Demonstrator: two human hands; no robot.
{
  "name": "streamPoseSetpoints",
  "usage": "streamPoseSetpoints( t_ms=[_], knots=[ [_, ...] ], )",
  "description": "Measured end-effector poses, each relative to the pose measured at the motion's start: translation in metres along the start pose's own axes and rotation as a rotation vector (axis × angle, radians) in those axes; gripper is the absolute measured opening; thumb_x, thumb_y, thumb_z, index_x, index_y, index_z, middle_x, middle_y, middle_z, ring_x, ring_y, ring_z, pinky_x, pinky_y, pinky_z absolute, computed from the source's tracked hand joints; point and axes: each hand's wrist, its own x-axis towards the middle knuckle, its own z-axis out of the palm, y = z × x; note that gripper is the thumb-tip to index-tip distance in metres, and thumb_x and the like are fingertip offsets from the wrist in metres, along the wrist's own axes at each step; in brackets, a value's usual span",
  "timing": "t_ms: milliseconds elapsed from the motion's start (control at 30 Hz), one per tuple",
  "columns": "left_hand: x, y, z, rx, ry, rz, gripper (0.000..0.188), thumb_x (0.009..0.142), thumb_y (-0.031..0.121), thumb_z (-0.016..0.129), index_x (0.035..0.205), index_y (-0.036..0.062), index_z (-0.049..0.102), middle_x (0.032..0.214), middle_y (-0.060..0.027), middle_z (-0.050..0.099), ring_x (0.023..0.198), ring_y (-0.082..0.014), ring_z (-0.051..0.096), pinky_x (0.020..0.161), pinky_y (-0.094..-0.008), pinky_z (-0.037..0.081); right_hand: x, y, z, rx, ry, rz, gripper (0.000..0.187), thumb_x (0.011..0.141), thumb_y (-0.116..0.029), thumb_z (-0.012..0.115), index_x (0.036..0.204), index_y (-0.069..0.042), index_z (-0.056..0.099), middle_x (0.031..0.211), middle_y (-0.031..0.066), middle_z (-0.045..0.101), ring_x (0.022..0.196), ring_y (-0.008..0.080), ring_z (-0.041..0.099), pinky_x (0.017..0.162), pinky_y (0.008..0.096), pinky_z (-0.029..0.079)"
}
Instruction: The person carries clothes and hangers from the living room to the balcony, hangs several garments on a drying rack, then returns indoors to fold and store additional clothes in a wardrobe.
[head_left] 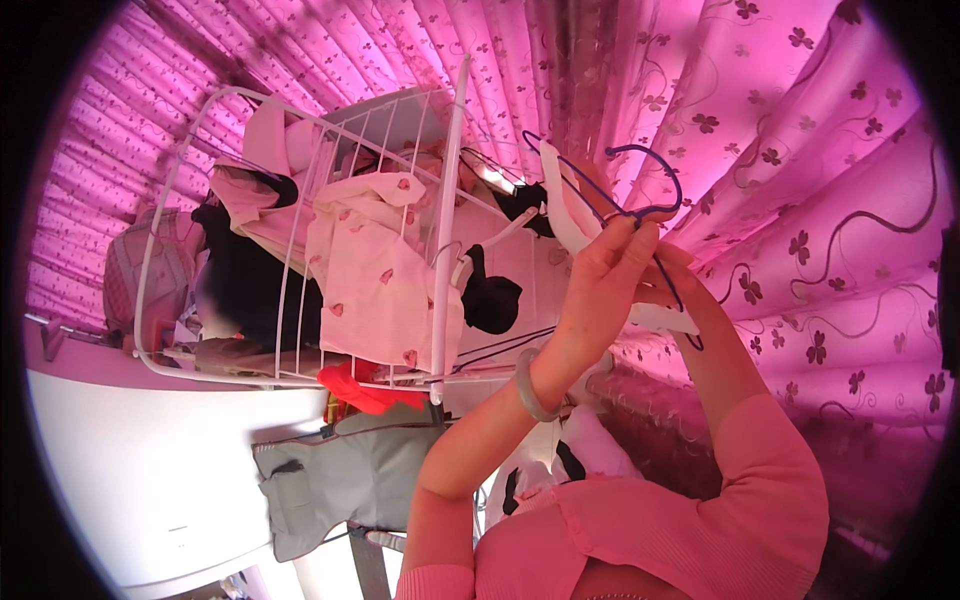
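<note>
Two hands are raised near the middle right of the frame. The left hand (605,275) closes its fingers around a thin dark blue wire hanger (640,195) with a white cloth piece (565,215) on it, keeping it steady. The right hand (665,285) sits behind; its grip probably helps, but I cannot tell. A white wire drying rack (300,250) stands at left.

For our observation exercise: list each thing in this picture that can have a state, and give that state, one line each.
Left hand: raised, gripping the blue hanger.
Right hand: raised, mostly hidden behind the left hand.
Blue hanger: held up, white strap draped on it.
White drying rack: loaded with clothes.
Pink curtain: drawn shut.
</note>
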Motion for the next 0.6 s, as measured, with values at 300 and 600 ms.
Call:
streamPoseSetpoints(
  t_ms=[300,600],
  knots=[
    [-0.005,-0.026,-0.017,-0.017,0.121,-0.044,0.033,0.103,0.023,0.043,0.127,0.0022,0.052,0.095,-0.0070,0.064,0.083,-0.0181,0.068,0.071,-0.0297,0.058,0.015,0.018,0.013,-0.066,0.020,-0.210,0.029,0.084,-0.015,0.061,0.113,-0.013,0.064,0.123,0.0105,0.060,0.113,0.0223,0.057,0.096,0.0380,0.042],
    [-0.038,-0.049,-0.037,-0.102,0.301,-0.071,0.030,0.103,0.026,0.045,0.121,0.0037,0.053,0.092,-0.0088,0.065,0.084,-0.0206,0.069,0.068,-0.0299,0.058,-0.020,0.007,0.061,-0.264,-0.350,-0.757,0.029,0.082,-0.019,0.059,0.109,-0.012,0.064,0.110,0.0087,0.061,0.112,0.0261,0.053,0.097,0.0422,0.037]
  ],
)
